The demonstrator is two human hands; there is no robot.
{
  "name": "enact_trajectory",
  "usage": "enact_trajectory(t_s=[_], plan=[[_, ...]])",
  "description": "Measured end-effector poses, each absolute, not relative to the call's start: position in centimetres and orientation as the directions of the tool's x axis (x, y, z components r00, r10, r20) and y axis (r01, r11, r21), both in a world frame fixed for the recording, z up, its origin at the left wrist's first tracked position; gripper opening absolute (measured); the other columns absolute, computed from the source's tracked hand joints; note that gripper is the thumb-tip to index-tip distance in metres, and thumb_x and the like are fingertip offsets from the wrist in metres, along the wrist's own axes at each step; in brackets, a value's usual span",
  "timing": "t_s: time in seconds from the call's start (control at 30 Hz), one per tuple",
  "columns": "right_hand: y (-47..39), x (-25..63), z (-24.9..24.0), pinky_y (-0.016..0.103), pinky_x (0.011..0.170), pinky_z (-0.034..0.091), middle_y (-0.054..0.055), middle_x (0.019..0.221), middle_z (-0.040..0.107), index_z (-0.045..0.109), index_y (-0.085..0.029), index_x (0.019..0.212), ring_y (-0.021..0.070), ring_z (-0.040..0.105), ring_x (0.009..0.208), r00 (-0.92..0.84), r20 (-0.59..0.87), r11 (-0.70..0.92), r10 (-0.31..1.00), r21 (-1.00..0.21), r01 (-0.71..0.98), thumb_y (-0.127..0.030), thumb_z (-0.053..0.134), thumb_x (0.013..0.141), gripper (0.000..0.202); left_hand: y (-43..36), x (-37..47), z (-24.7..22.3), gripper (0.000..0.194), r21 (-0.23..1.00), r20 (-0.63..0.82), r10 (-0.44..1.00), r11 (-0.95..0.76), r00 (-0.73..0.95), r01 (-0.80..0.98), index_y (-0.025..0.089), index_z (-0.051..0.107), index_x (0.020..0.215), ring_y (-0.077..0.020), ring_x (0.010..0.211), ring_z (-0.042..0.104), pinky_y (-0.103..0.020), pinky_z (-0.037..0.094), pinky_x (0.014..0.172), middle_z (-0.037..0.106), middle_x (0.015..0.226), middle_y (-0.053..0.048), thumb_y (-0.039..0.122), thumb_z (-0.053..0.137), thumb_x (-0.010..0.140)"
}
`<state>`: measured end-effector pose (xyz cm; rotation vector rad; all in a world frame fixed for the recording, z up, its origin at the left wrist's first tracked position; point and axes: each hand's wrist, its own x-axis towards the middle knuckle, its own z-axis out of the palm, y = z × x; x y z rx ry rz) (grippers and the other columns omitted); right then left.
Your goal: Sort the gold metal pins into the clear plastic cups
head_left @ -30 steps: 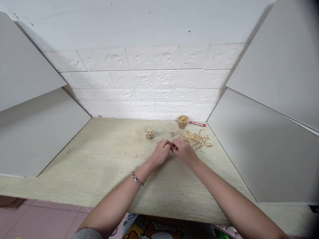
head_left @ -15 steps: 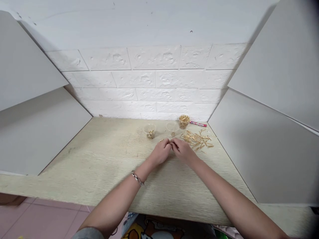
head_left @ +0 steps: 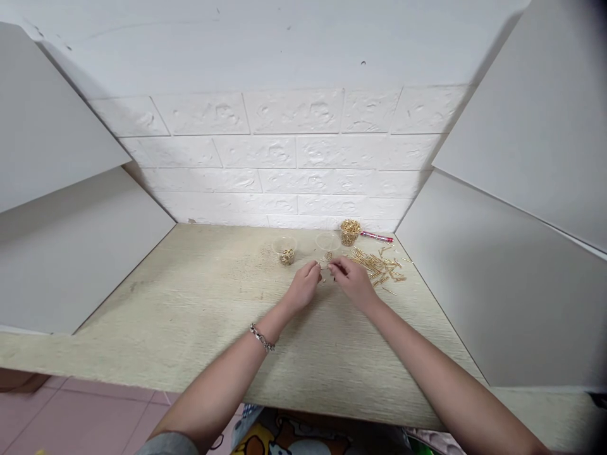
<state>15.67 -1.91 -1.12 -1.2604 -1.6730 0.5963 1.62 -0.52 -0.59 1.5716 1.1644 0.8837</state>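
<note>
My left hand (head_left: 306, 284) is closed in a pinch, with the tip of a thin gold piece (head_left: 319, 263) just showing at its fingertips. A small gap to the right, my right hand (head_left: 351, 279) is also pinched; whatever its fingers hold is too small to make out. Loose small bits (head_left: 324, 280) lie on the tabletop between the hands. Beside my right hand spreads a pile of slim gold rods (head_left: 379, 266). Beyond the hands stands a clear cup (head_left: 327, 242) with a few tiny pieces at its bottom.
To the left, another clear cup (head_left: 284, 246) holds small gold parts. A third cup (head_left: 349, 234), heaped with gold pieces, stands near the white brick-pattern wall (head_left: 294, 151). A red and purple stick (head_left: 377, 237) lies beside it. Grey panels (head_left: 512, 278) flank the wooden table (head_left: 190, 297).
My hands, which met at the fingertips, have drawn slightly apart. The left moved a little left, and small bits on the table between them now show.
</note>
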Motion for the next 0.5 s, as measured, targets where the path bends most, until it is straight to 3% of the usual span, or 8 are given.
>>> enact_trajectory(t_s=[0.1, 0.23, 0.4, 0.5], plan=[[-0.8, 16.1, -0.7, 0.025, 0.055, 0.043, -0.001, 0.064, 0.059, 0.058, -0.017, 0.079, 0.012, 0.054, 0.056, 0.147, 0.279, 0.242, 0.949, -0.943, 0.23, -0.033, 0.054, 0.075, 0.017, -0.5, 1.7, -0.6, 0.024, 0.961, 0.012, 0.966, -0.083, 0.26, 0.262, 0.019, 0.033, 0.06, -0.0102, 0.055, 0.037, -0.025, 0.031, 0.057, 0.039, 0.055, 0.004, 0.028, 0.031, 0.082], [1.1, 16.3, -0.6, 0.027, 0.061, 0.049, 0.0, 0.066, 0.062, 0.059, -0.016, 0.079, 0.0122, 0.059, 0.058, 0.267, 0.15, 0.18, 0.952, -0.979, -0.092, -0.035, 0.063, 0.066, 0.023, -0.4, 1.7, -0.8, 0.025, 0.958, 0.029, 0.959, -0.107, 0.283, 0.266, 0.019, 0.033, 0.06, -0.0104, 0.055, 0.037, -0.025, 0.031, 0.057, 0.039, 0.054, 0.004, 0.029, 0.031, 0.082], [2.1, 15.8, -0.4, 0.031, 0.075, 0.052, 0.004, 0.08, 0.067, 0.06, -0.018, 0.083, 0.0146, 0.064, 0.073, 0.235, 0.047, 0.129, 0.971, -0.929, -0.347, -0.032, 0.07, 0.061, 0.027, -0.4, 1.5, -1.1, 0.025, 0.945, 0.045, 0.949, -0.141, 0.311, 0.295, 0.019, 0.035, 0.06, -0.0109, 0.057, 0.039, -0.025, 0.031, 0.058, 0.041, 0.055, 0.004, 0.028, 0.03, 0.083], [1.9, 15.8, -0.1, 0.032, 0.084, 0.05, 0.006, 0.101, 0.065, 0.061, -0.02, 0.092, 0.0164, 0.062, 0.09, 0.175, 0.045, 0.109, 0.984, -0.922, -0.372, -0.032, 0.071, 0.062, 0.034, -0.4, 1.4, -0.9, 0.026, 0.938, 0.048, 0.949, -0.151, 0.312, 0.313, 0.019, 0.036, 0.06, -0.0108, 0.057, 0.039, -0.025, 0.031, 0.059, 0.041, 0.055, 0.004, 0.028, 0.029, 0.083]])
